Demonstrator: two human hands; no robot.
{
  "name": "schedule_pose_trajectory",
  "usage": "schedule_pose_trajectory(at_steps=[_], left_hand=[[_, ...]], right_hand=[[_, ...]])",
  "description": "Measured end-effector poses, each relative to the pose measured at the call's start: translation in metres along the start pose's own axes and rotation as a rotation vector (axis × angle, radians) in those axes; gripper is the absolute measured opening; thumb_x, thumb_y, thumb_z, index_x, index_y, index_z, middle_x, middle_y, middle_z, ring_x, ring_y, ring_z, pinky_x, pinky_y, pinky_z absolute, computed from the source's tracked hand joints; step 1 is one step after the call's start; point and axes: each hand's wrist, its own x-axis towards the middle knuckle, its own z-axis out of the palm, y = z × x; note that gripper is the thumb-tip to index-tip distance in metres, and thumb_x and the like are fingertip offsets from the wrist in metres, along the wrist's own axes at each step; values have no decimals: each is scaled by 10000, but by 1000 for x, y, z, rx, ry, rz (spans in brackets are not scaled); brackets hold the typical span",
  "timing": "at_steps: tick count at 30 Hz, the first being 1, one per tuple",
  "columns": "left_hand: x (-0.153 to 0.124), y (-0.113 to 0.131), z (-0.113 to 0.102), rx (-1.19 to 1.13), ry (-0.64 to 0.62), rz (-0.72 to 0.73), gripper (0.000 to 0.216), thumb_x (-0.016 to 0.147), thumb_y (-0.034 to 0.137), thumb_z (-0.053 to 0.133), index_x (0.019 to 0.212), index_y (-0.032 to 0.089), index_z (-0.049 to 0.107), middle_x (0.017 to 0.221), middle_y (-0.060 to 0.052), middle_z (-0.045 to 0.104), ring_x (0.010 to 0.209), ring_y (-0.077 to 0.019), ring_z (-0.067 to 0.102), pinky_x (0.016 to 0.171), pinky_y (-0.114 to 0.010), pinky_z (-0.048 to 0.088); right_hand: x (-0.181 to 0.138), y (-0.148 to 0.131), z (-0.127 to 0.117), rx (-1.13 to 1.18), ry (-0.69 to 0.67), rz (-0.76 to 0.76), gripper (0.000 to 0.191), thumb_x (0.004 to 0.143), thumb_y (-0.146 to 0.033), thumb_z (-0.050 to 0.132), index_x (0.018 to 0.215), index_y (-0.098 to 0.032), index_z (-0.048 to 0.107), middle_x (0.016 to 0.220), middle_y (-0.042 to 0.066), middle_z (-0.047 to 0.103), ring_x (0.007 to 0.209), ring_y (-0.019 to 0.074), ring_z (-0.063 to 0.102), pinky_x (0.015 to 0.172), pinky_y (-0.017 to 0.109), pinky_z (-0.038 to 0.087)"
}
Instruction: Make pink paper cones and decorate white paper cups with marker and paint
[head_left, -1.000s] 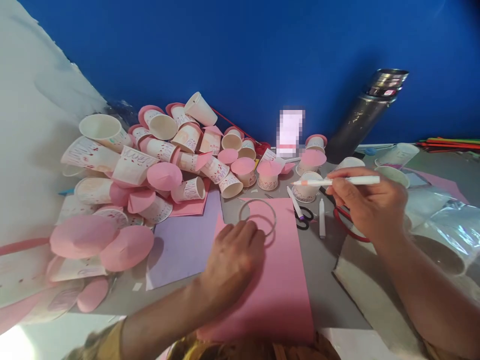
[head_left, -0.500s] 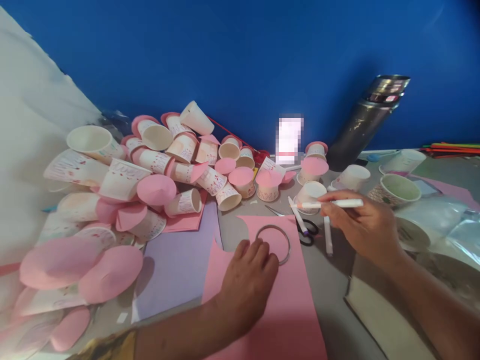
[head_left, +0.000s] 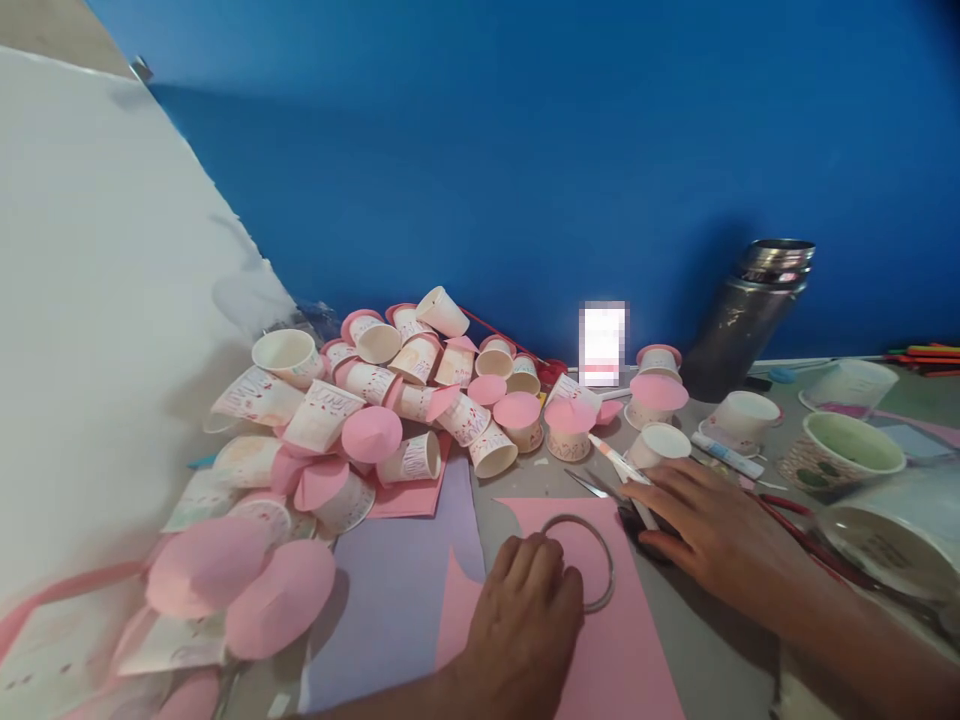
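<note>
My left hand (head_left: 525,620) is closed on the left edge of a thin grey ring (head_left: 612,570), which lies flat on a sheet of pink paper (head_left: 615,650). Curved pieces are cut out of that sheet's upper left edge. My right hand (head_left: 709,530) reaches over the table with its fingers stretched out, thumb and index apart. Under them lies a white marker (head_left: 616,458) with an orange tip, touched by the fingers. Scissors (head_left: 586,483) lie beneath, their blades pointing left and their handles partly hidden by the hand.
A heap of decorated paper cups with pink paper tops (head_left: 371,435) fills the left. Lilac paper (head_left: 397,590) lies beside the pink sheet. Behind my right hand are a dark flask (head_left: 739,330), a glue tube (head_left: 727,455), a green-lined cup (head_left: 847,455) and red-handled scissors (head_left: 795,520).
My right hand has lowered and moved left, and the marker held in it is now down on the table beside the scissors. My left hand stays on the ring. The view has tilted up.
</note>
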Motion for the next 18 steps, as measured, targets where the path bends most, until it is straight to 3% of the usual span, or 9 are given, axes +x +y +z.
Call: schedule_pose_trajectory(at_steps=[7, 13, 18], left_hand=[[-4, 3, -11, -5, -83, -35, 134, 953, 84, 560, 882, 198, 569, 872, -52, 547, 773, -223, 499, 716, -371, 428], [-2, 0, -11, -38, -93, 6, 117, 954, 91, 575, 895, 190, 592, 852, -47, 566, 754, -217, 501, 690, -363, 393], [-2, -1, -11, -57, 23, 44, 160, 944, 57, 575, 855, 188, 599, 815, -32, 575, 713, -201, 475, 661, -363, 366]], right_hand=[[0, -7, -8, -116, -172, -19, 603, 822, -235, 831, 1362, -180, 567, 1177, 126, 697, 1117, 365, 608, 971, 508, 496], [2, -10, -7, -101, -221, 20, 535, 875, -200, 758, 1370, -177, 555, 1185, 144, 700, 1125, 369, 603, 984, 503, 491], [2, -7, -8, -59, -188, 49, 445, 927, -195, 699, 1352, -170, 569, 1163, 143, 706, 1083, 350, 605, 951, 488, 505]])
